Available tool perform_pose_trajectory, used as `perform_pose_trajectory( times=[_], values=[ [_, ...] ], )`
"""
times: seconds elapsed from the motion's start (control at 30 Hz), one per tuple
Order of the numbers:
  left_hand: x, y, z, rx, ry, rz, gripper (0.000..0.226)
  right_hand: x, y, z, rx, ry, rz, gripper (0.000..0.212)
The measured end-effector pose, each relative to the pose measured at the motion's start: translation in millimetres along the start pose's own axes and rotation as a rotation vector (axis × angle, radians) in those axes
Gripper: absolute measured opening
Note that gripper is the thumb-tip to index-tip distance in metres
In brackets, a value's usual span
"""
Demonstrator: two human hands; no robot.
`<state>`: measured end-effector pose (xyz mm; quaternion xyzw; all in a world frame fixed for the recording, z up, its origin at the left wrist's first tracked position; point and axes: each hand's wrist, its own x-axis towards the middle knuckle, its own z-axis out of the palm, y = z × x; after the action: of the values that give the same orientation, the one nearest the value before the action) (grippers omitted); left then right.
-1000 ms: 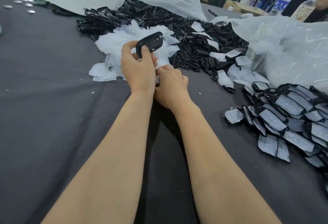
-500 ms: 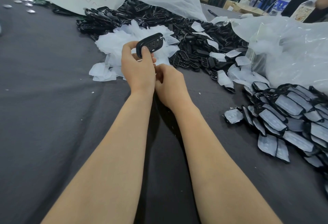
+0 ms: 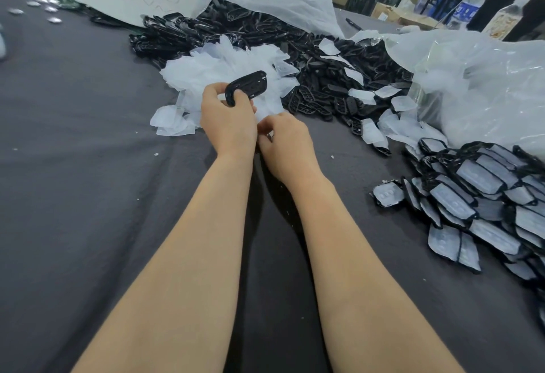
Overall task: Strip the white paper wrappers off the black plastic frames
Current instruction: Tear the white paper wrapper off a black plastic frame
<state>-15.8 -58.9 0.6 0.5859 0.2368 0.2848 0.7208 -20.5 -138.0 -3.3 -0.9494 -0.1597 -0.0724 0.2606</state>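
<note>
Left hand (image 3: pixel 228 124) curled round black frame (image 3: pixel 247 87), right hand (image 3: pixel 284 144) curled alongside, contents unclear

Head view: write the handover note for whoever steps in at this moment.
Left hand grips a bare black frame, held up before the heap of stripped wrappers.
Right hand: fingers curled beside the left; whether it pinches anything is unclear.
Done: a pile of bare frames lies beyond the wrappers.
Left: the stack of wrapped frames at the right.
</note>
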Motion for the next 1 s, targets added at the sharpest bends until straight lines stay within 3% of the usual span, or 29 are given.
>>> perform_pose_trajectory(
  times=[0.17,0.43,0.63,0.8,0.9,1.0],
  values=[
    [-1,-1,0,0.002,0.000,0.002,0.010,-1,-1,2,0.083,0.072,0.060,0.019],
    [-2,-1,1,0.016,-0.003,-0.005,0.012,2,5,-8,0.633,0.408,0.301,0.018],
    [-6,0,3,0.038,-0.047,0.073,0.010,7,22,-18,1.011,0.405,0.471,0.034],
    [-8,0,5,0.062,-0.074,0.122,0.011,10,26,-26,1.268,0.422,0.569,0.026],
    [-9,0,6,0.053,-0.102,0.130,0.012,9,27,-23,1.175,0.417,0.499,0.012],
    [-10,0,6,0.046,-0.103,0.154,0.012,7,25,-21,1.056,0.417,0.418,0.013]
  ],
)
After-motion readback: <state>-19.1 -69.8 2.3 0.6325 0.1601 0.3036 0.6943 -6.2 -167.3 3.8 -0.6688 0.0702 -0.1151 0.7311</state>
